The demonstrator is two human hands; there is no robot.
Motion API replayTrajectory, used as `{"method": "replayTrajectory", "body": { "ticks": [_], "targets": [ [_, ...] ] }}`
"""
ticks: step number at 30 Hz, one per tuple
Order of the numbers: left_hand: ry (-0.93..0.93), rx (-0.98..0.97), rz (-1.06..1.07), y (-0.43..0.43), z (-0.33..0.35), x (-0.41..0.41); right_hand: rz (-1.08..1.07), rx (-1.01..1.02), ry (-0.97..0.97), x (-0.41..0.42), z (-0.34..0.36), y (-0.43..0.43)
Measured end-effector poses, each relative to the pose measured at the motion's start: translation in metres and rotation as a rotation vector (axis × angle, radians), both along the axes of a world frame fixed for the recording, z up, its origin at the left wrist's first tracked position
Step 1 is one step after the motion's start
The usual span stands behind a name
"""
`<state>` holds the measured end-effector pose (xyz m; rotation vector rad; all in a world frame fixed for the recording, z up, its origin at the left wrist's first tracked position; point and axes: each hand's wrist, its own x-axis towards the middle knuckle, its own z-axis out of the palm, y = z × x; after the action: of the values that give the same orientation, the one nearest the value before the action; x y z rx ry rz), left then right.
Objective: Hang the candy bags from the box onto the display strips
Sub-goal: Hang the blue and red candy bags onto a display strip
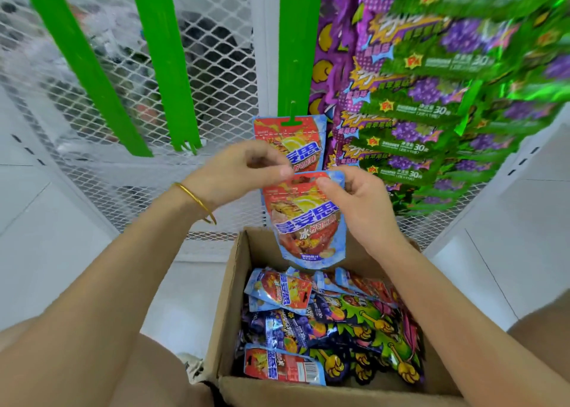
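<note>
A red and blue candy bag (308,227) hangs upright above the open cardboard box (229,289). My left hand (243,167) and my right hand (359,200) both pinch its top edge. Just behind it, another red and blue bag (290,135) hangs from the bottom of the third green display strip (297,42). Inside the box lie several more red and blue bags (282,291) and purple and green bags (354,329).
Two bare green strips (78,64) (165,67) hang on the white wire mesh panel (216,76) at the left. Several purple and green candy bags (431,98) fill the strips at the right. White floor tiles surround the box.
</note>
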<state>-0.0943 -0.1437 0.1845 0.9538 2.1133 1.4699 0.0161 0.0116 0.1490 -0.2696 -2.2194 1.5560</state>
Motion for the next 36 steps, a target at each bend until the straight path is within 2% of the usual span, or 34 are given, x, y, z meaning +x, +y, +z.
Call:
{"method": "replayTrajectory", "body": {
  "ticks": [2, 4, 9, 24, 36],
  "targets": [
    [0.14, 0.146, 0.128, 0.001, 0.015, -0.015, -0.04, 0.126, 0.055, -0.003, 0.013, -0.001],
    [0.3, 0.205, 0.253, 0.008, 0.022, -0.028, -0.091, 0.247, 0.112, -0.006, 0.025, -0.003],
    [0.351, 0.286, 0.317, 0.042, 0.03, -0.037, -0.21, 0.462, 0.242, -0.019, 0.048, -0.006],
    [0.08, 0.479, 0.294, 0.047, 0.058, -0.033, -0.399, 0.552, 0.417, -0.063, 0.076, -0.015],
    [0.052, 0.522, 0.324, 0.043, 0.065, -0.027, -0.417, 0.552, 0.489, -0.067, 0.079, -0.017]
  ]
}}
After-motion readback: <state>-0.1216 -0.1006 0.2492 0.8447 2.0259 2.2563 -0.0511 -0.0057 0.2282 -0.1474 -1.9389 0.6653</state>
